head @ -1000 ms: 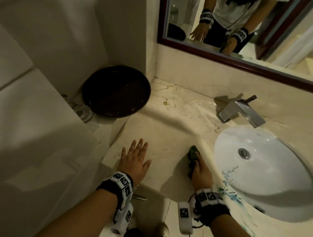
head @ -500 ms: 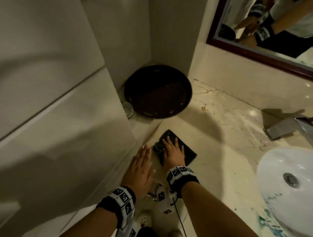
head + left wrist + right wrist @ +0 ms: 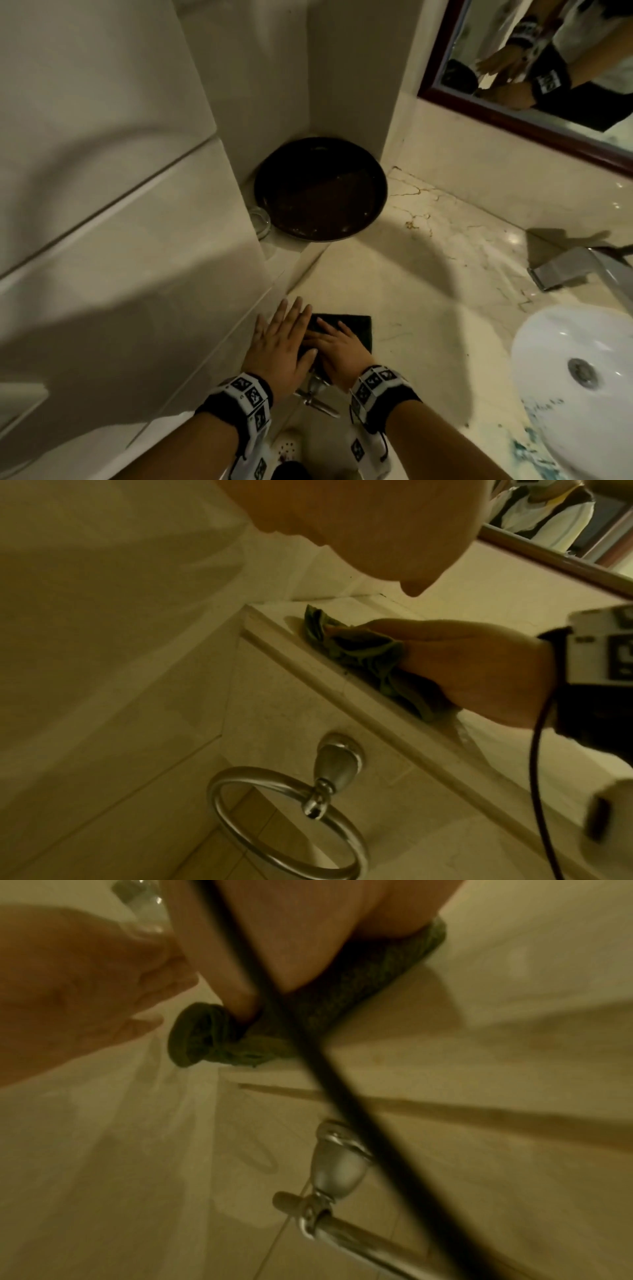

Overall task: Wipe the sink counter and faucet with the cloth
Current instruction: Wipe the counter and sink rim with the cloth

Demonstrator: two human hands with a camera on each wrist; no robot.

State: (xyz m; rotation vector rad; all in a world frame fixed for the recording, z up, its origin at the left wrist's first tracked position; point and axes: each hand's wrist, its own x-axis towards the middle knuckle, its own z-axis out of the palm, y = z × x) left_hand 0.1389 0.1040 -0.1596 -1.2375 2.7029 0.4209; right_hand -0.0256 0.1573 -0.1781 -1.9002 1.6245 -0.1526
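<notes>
A dark green cloth lies on the marble counter at its near left corner, by the side wall. My right hand presses flat on it with straight fingers. In the left wrist view the cloth bunches under that hand at the counter's front edge. My left hand is flat with straight fingers beside the right one, overlapping the cloth's left edge; whether it touches is unclear. The chrome faucet stands far right behind the white sink.
A dark round tray leans in the back left corner, with a glass beside it. A framed mirror hangs above the backsplash. A chrome towel ring hangs below the counter's edge. Blue-green stains mark the counter beside the sink.
My right hand slid the cloth from beside the sink to the counter's left corner, then back toward the front edge. The left hand closed in beside it. The view turned left.
</notes>
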